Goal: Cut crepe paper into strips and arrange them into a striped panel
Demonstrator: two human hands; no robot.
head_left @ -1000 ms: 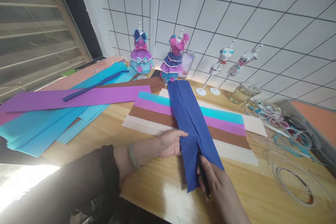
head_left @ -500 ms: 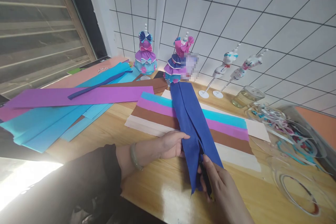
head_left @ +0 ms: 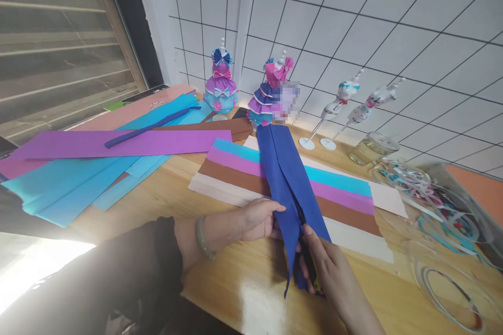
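Note:
A long dark blue strip of paper or cloth (head_left: 285, 154) lies lengthwise in front of me, with a fold or slit along its middle. My left hand (head_left: 257, 219) pinches its left edge between thumb and fingers, lifting that flap. Closed around a black-handled cutter (head_left: 310, 266), my right hand (head_left: 332, 267) has the blade inside the slit; the blade tip is hidden. The flap's near end hangs in a pointed tail. Beneath the blue strip lies a striped layered stack of sheets (head_left: 346, 196) in blue, purple, brown and white.
Purple (head_left: 184, 144) and light blue sheets (head_left: 74, 183) spread over the table's left. Two small dressed mannequins (head_left: 220, 86) (head_left: 267, 99) and two barer ones (head_left: 341, 99) (head_left: 373, 104) stand behind. A glass jar (head_left: 371, 147) and tangled ribbons (head_left: 444, 204) sit at right.
The near left flap has turned more edge-on and narrowed, its tail hanging closer to the cutter. Both hands keep their holds, and the view has shifted slightly.

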